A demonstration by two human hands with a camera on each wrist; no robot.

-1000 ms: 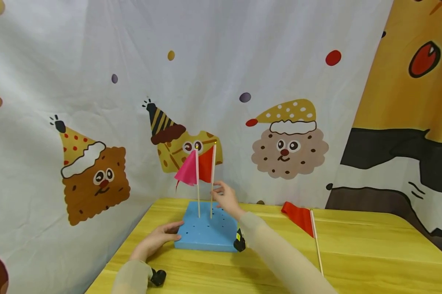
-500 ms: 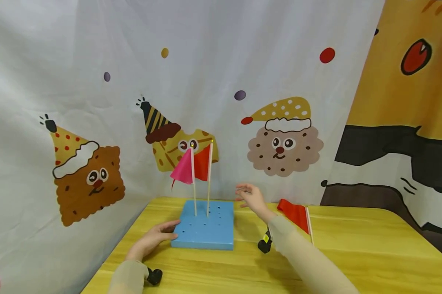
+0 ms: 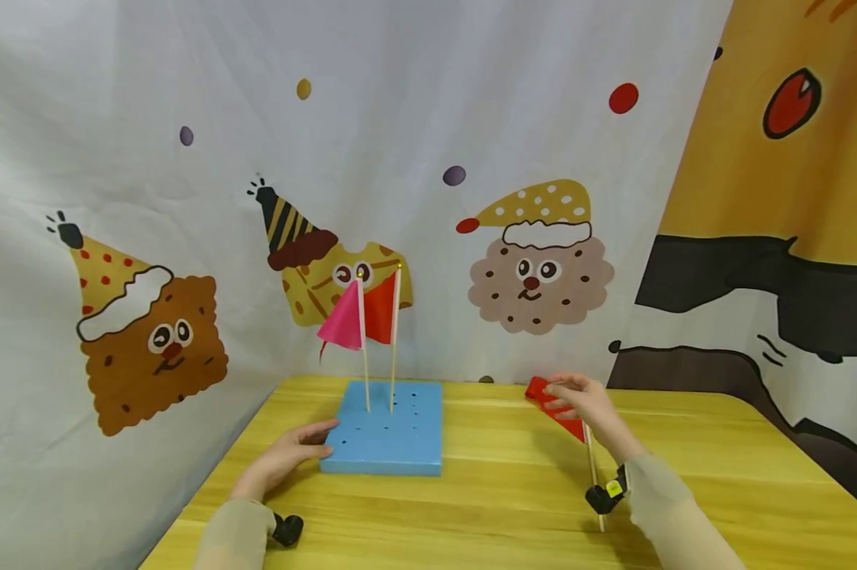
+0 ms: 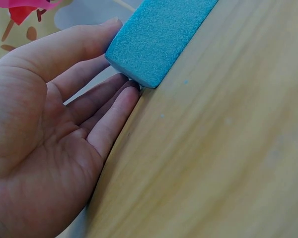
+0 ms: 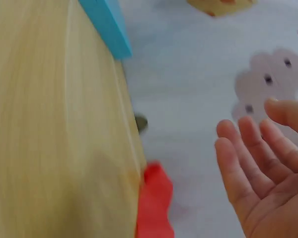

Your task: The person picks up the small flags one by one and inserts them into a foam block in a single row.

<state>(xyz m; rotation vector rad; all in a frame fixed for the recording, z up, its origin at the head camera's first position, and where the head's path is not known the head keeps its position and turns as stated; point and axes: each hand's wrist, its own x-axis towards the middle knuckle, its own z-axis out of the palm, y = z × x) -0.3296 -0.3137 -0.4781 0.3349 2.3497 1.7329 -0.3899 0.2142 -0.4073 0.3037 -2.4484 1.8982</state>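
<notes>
1. The blue foam block (image 3: 385, 427) lies on the yellow wooden table (image 3: 513, 507) and serves as the landmark. A pink flag (image 3: 343, 324) and an orange-red flag (image 3: 381, 309) stand upright in holes at its far side, close together.
2. The left hand (image 3: 286, 459) rests at the block's near left corner, fingers straight and relaxed against its edge, seemingly to steady it.
3. To the right of the block, well apart, a red flag (image 3: 556, 408) lies flat on the table, its stick running toward the person.
4. The right hand (image 3: 585, 404) hovers above that flag's cloth, fingers open and loosely bent, gripping nothing.
5. The left wrist view shows the fingertips (image 4: 131, 91) tucked under the block's corner (image 4: 154, 39), hidden from the head camera.
6. The right wrist view shows an empty palm (image 5: 268, 168) clear of the red cloth (image 5: 156, 203).
</notes>
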